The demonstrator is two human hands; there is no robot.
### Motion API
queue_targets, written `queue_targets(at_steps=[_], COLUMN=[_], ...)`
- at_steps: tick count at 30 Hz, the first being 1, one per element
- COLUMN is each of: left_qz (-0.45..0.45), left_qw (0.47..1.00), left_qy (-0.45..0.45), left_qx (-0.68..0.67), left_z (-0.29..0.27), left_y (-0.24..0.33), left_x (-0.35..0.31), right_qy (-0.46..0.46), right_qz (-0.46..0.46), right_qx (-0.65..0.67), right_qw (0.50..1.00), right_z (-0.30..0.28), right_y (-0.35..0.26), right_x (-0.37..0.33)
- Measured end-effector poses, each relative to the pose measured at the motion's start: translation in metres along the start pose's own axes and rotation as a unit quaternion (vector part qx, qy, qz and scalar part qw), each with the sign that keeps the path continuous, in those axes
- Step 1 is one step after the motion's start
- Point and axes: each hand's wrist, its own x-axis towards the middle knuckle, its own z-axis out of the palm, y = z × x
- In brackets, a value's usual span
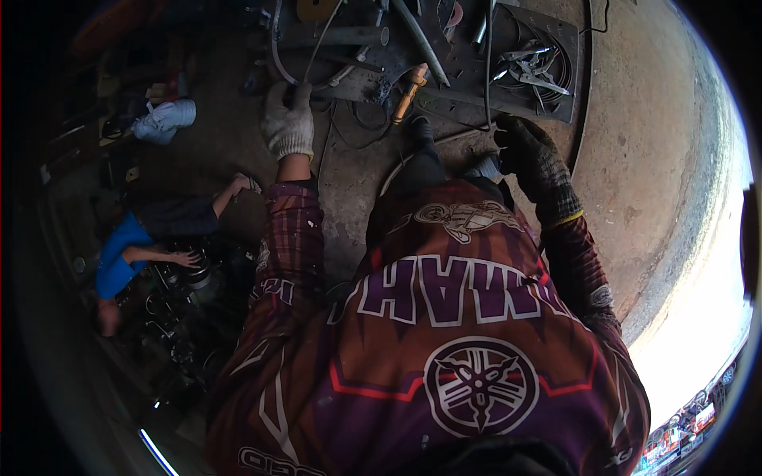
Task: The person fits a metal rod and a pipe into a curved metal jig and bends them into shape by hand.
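My left hand [288, 127], in a pale knitted glove, reaches to the near edge of a dark metal worktop [468, 94]. Its fingertips are closed at the lower end of a thin rod [321, 40] that slants up and away over the metal. My right hand [538, 159], in a darker, dirty glove, hangs off the near right of the worktop. Its fingers are loosely bent and a little apart, and nothing shows in them. Between the hands, an orange-yellow handled tool [409, 94] lies tilted over the edge.
Metal pipes [333, 36] and a long bar [421, 41] lie on the worktop. Locking pliers [530, 70] rest on a coil of cable at its right. Cables [468, 133] trail across the floor. At left, a person in a blue shirt [123, 246] bends over dark machinery [198, 301].
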Motion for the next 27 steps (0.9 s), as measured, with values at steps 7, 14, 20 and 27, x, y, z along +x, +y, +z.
queue_targets(at_steps=[7,14,20,27], left_qz=[0.035,0.064,0.072,0.077], left_qw=[0.996,0.991,0.996,0.994], left_qy=[0.08,0.104,0.052,0.025], left_qx=[-0.009,-0.058,-0.027,-0.075], left_z=[0.019,0.025,0.015,0.009], left_y=[-0.007,-0.022,-0.021,-0.02], left_x=[-0.003,0.007,0.008,0.006], right_qy=[0.044,0.056,0.041,-0.028], right_qz=[-0.006,0.004,0.028,0.009], right_qx=[-0.005,0.012,-0.02,-0.088], right_qw=[0.999,0.998,0.999,0.996], right_z=[-0.017,-0.031,-0.025,0.026], right_y=[0.006,0.019,0.014,-0.012], right_x=[-0.006,-0.004,-0.006,-0.005])
